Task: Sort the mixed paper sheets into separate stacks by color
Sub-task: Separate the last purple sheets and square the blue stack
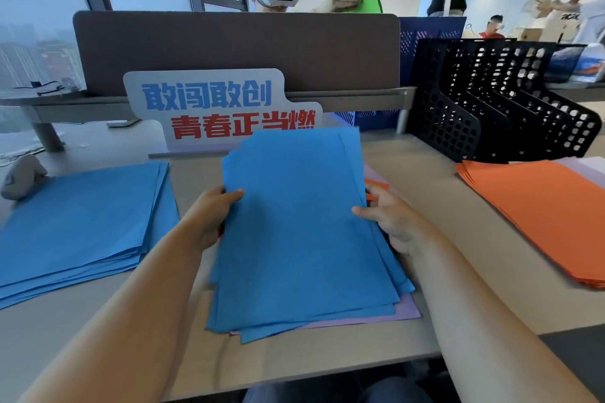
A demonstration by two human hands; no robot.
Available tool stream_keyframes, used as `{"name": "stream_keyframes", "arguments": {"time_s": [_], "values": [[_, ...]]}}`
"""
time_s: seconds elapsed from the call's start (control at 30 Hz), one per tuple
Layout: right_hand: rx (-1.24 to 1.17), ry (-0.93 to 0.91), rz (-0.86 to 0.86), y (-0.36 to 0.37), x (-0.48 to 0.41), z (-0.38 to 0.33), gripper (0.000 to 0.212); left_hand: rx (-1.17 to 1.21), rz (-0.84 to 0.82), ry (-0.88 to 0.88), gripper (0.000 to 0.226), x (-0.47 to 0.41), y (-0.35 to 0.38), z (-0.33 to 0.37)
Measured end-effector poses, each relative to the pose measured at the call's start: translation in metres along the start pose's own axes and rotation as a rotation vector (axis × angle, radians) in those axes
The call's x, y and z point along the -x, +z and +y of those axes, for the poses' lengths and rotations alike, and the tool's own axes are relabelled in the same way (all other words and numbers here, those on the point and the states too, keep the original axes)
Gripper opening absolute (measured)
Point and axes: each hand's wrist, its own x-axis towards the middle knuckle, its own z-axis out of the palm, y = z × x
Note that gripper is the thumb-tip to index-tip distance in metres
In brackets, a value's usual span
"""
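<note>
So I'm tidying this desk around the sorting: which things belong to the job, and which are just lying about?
In the job: mixed pile, gripped by left hand and right hand; blue stack; orange stack.
Lying about: black file rack, slogan sign, grey object.

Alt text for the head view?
The left hand and right hand grip the side edges of a sheaf of blue sheets above a lilac sheet on the desk. A blue stack lies to the left, an orange stack to the right beside a black file rack.
</note>
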Motion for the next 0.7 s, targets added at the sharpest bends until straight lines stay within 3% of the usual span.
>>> {"name": "stream_keyframes", "arguments": {"time_s": [0.2, 0.27, 0.4, 0.5, 0.63, 0.7], "values": [[0.014, 0.020, 0.041, 0.005, -0.003, 0.002, 0.053, -0.080, -0.092, 0.045, 0.035, 0.007, 0.008, -0.003], [0.013, -0.015, 0.035, 0.005, -0.005, 0.001, 0.046, -0.056, -0.106, 0.061, 0.043, 0.007, 0.010, -0.003], [-0.093, 0.057, 0.012, 0.006, -0.006, 0.000, 0.024, 0.060, 0.074, 0.092, 0.063, 0.000, 0.012, -0.003], [0.022, 0.048, -0.020, 0.011, -0.008, 0.004, 0.027, -0.028, 0.096, 0.118, 0.039, -0.003, 0.015, -0.010], [0.070, 0.025, 0.023, 0.013, -0.011, 0.006, 0.028, -0.007, 0.281, 0.263, 0.032, -0.007, 0.011, -0.008], [0.074, 0.050, -0.010, 0.014, -0.010, 0.008, 0.028, 0.010, 0.300, 0.255, 0.030, -0.008, 0.008, -0.008]]}}
